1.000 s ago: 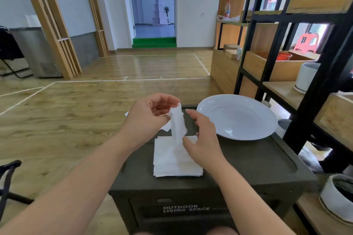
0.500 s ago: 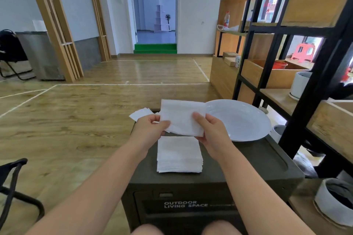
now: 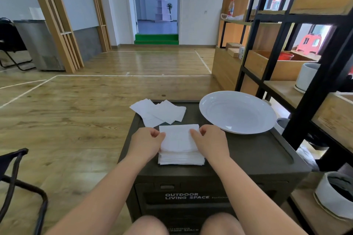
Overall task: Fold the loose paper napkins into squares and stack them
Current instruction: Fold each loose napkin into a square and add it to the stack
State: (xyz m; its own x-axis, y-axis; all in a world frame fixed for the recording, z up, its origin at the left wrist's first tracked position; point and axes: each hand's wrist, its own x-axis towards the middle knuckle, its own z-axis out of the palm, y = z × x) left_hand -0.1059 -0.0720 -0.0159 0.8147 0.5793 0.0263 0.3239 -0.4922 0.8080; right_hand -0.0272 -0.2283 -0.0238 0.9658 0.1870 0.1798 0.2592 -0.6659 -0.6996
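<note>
A white folded napkin (image 3: 178, 137) lies on top of the stack of folded napkins (image 3: 181, 159) on the dark green storage box (image 3: 254, 150). My left hand (image 3: 146, 144) pinches the napkin's left edge. At its right edge, my right hand (image 3: 210, 142) pinches it too. Several loose white napkins (image 3: 158, 111) lie spread at the box's far left corner, just beyond the stack.
A large white plate (image 3: 237, 111) sits on the box's far right. A black and wood shelf unit (image 3: 298, 47) with pots stands close on the right. A black chair frame (image 3: 13, 175) is at the lower left. Wooden floor lies around the box.
The napkin went from a crumpled strip held up, to a flat sheet held in the air, to lying down on the stack with both hands at its sides.
</note>
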